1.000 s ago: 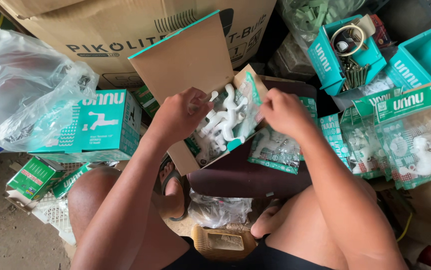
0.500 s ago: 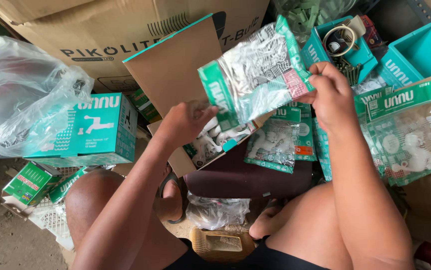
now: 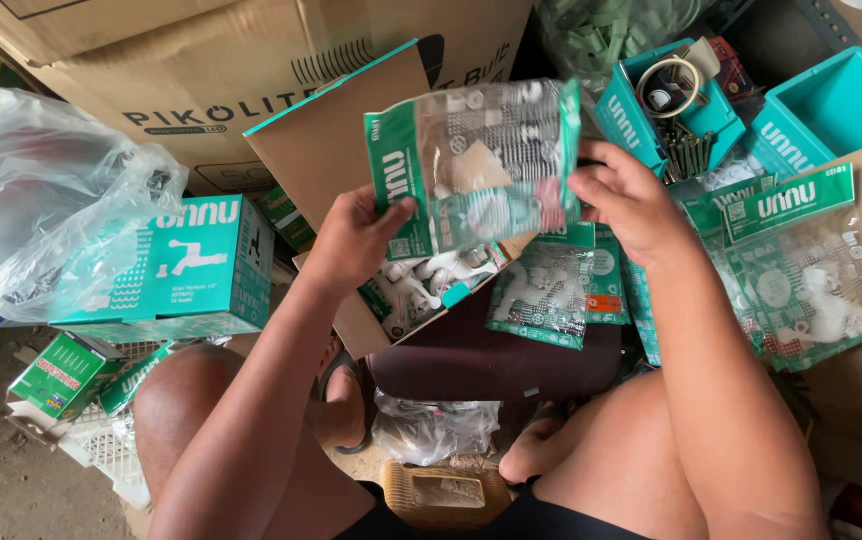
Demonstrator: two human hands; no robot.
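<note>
The left hand (image 3: 356, 240) and right hand (image 3: 631, 200) each close on a side edge of a clear plastic packet with teal header (image 3: 476, 165), raised between them. Below the hands sits an open cardboard box of white plastic fittings (image 3: 421, 285). Left of the left hand stands a teal carton (image 3: 186, 265).

Teal boxes (image 3: 176, 265) left and packets (image 3: 801, 270) right crowd the hands; lap gap (image 3: 491, 365) open

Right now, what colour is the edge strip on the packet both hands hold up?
Teal green, on a clear plastic packet; the head view shows it best.
</note>
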